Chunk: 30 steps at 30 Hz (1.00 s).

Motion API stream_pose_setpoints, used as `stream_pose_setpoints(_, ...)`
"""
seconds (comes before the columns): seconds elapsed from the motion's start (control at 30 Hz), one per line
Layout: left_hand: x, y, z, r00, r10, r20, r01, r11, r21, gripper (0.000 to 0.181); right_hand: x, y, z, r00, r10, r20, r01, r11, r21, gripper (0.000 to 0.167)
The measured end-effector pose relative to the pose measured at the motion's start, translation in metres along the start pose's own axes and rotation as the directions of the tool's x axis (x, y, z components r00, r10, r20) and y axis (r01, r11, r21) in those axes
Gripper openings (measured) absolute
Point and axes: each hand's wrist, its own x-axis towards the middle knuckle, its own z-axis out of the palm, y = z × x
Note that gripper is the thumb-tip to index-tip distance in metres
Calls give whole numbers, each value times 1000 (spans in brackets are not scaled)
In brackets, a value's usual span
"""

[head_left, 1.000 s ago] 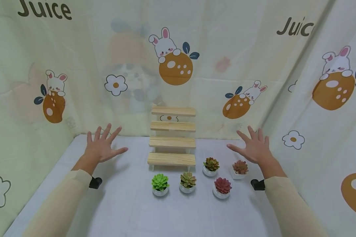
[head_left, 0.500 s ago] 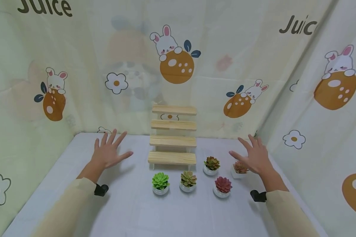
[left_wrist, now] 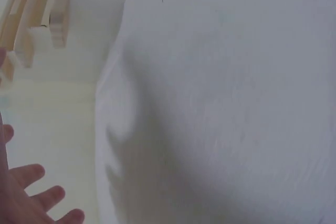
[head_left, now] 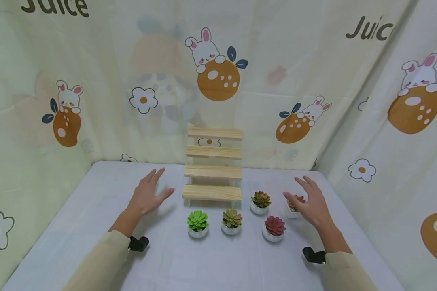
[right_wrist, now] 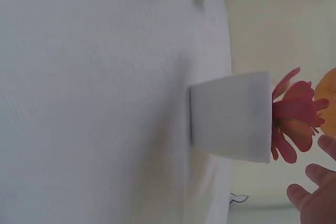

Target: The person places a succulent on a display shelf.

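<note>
My left hand (head_left: 146, 197) hovers over the table left of a four-step wooden shelf (head_left: 212, 192), fingers extended and holding nothing. My right hand (head_left: 312, 203) is held with straight, spread fingers above the pinkish succulent in a square white pot (head_left: 292, 213), partly covering it in the head view. In the right wrist view that square pot (right_wrist: 231, 116) shows with its reddish leaves near my fingertips. Left of it stand a brown-green succulent (head_left: 261, 199) and a dark red one (head_left: 274, 226). A pale green succulent (head_left: 232, 218) and a bright green one (head_left: 198, 221) stand before the shelf.
A white cloth covers the table (head_left: 167, 266). A printed curtain (head_left: 109, 121) hangs behind it and along both sides. The shelf stands close to the back curtain. In the left wrist view, the shelf's step ends (left_wrist: 59, 22) show at the upper left.
Both hands have come lower in the head view. The left hand has moved right, toward the shelf; the right hand has come over the square-potted succulent. The pots and shelf stay in place.
</note>
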Motion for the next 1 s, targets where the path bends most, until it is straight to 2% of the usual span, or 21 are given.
stream_pose_setpoints(0.17,0,8,10,999,-41,8,42,982,-182,82,-11,-4,4,997,53,-47,-49,995,92,83)
stream_pose_setpoints(0.3,1,15,16,994,-95,49,106,944,-312,75,-18,-8,7,993,109,-53,-97,977,187,84)
stream_pose_setpoints(0.4,2,21,20,986,-127,105,160,895,-417,70,-22,-6,9,986,161,-54,-141,952,271,85)
stream_pose_setpoints(0.53,6,24,26,980,-111,167,188,798,-572,64,-26,-3,13,973,225,-53,-192,913,359,85)
stream_pose_setpoints(0.6,9,25,28,977,-102,189,201,746,-635,62,-28,-2,14,966,256,-43,-220,894,389,87)
stream_pose_setpoints(0.67,11,27,30,972,-94,216,217,705,-675,62,-30,-2,15,956,293,-24,-257,874,413,91)
stream_pose_setpoints(0.83,16,29,34,957,-94,273,269,638,-722,62,-36,-2,20,933,360,31,-335,831,444,101)
stream_pose_setpoints(1.0,20,31,38,948,-107,299,305,571,-762,59,-38,1,23,921,384,65,-371,812,451,104)
